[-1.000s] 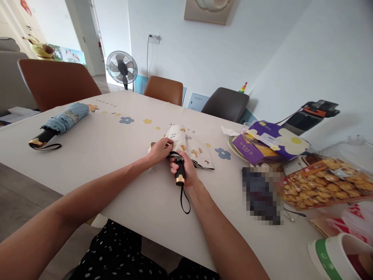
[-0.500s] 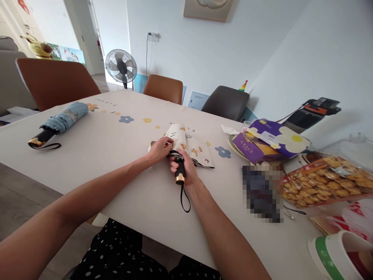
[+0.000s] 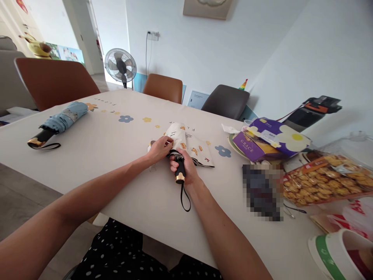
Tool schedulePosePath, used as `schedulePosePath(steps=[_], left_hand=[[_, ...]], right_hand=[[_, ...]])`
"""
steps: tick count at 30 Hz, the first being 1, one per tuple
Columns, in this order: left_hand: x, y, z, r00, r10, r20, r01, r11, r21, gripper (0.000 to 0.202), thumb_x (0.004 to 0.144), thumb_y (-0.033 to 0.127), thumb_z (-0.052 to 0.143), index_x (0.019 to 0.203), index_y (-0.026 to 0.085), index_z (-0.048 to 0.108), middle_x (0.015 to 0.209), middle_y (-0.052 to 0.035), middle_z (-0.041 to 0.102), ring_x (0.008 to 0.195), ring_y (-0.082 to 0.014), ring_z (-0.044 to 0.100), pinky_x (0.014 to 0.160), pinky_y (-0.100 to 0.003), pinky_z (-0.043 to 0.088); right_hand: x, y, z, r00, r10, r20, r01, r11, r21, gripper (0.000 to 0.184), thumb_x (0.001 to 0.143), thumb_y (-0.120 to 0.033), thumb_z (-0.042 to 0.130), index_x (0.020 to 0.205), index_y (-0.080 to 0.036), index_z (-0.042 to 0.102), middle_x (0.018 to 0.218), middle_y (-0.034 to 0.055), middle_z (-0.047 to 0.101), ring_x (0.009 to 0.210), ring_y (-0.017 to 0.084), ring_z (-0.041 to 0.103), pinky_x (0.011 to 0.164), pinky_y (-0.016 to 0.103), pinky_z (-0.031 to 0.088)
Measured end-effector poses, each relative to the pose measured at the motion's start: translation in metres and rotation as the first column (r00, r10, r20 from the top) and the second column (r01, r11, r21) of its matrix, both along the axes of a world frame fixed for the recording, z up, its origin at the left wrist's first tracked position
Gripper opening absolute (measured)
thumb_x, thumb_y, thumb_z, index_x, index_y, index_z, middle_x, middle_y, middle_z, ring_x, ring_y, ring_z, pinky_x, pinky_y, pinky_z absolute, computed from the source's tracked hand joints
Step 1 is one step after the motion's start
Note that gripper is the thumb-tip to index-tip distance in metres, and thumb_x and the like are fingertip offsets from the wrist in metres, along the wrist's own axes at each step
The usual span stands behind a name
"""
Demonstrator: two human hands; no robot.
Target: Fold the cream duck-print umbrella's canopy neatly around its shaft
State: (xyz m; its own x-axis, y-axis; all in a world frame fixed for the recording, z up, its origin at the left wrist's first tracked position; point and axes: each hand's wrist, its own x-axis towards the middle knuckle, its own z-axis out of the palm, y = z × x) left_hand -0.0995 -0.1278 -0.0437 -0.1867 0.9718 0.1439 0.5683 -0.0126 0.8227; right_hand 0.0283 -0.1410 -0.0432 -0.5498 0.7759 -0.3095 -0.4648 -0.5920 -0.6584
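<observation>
A white folding umbrella (image 3: 176,134) with small printed figures lies on the table in front of me, its canopy partly loose and one flap spread to the right. My right hand (image 3: 186,167) is wrapped round its black handle, which has a gold end and a dangling black wrist strap. Fingertips of my left hand (image 3: 161,149) pinch the canopy fabric just above the handle. Farther left rests a blue folding umbrella (image 3: 64,116), folded up, its black and gold handle pointing toward the near left.
On the right of the table (image 3: 122,140) stand a purple box (image 3: 250,144), a plate (image 3: 233,144) beneath it, a pack of cookies (image 3: 326,181), a blurred dark item (image 3: 262,192) and a white-and-green paper tub (image 3: 326,256). Chairs and a fan (image 3: 120,66) are beyond.
Almost nothing differs. Both hands keep their places on the white umbrella, and the view has shifted very slightly.
</observation>
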Motion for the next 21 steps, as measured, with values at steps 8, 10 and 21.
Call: schedulePosePath(steps=[8,10,21], left_hand=[[0.0,-0.0003,0.0002,1.0,0.009,-0.015,-0.009,1.0,0.0,0.022,0.079,0.026,0.045,0.096,0.021,0.058,0.09,-0.0014,0.065,0.08,-0.0138,0.06,0.073,-0.025,0.047],[-0.0002,0.0,-0.0006,1.0,0.006,-0.01,-0.006,1.0,0.0,0.022,0.079,0.027,0.045,0.096,0.022,0.058,0.09,-0.001,0.065,0.08,-0.0135,0.06,0.072,-0.024,0.047],[-0.0007,0.0022,-0.0056,0.999,0.012,-0.038,-0.011,1.0,0.018,0.022,0.08,0.026,0.044,0.096,0.022,0.057,0.09,0.0,0.064,0.08,-0.0129,0.059,0.074,-0.025,0.046]], right_hand=[[0.0001,0.0003,-0.0002,1.0,-0.021,0.007,0.022,1.0,-0.017,0.02,0.08,-0.032,0.053,0.07,-0.015,0.047,0.057,-0.0022,0.048,0.037,0.004,0.037,0.031,0.017,0.035],[-0.0001,0.0004,0.0001,1.0,-0.022,0.008,0.022,1.0,-0.021,0.02,0.08,-0.031,0.053,0.07,-0.015,0.047,0.057,-0.0022,0.048,0.037,0.005,0.037,0.031,0.017,0.035],[-0.0006,-0.0007,0.0024,1.0,-0.012,0.018,0.012,1.0,-0.021,0.022,0.081,-0.033,0.051,0.068,-0.015,0.048,0.055,-0.0017,0.049,0.036,0.005,0.037,0.03,0.017,0.035]])
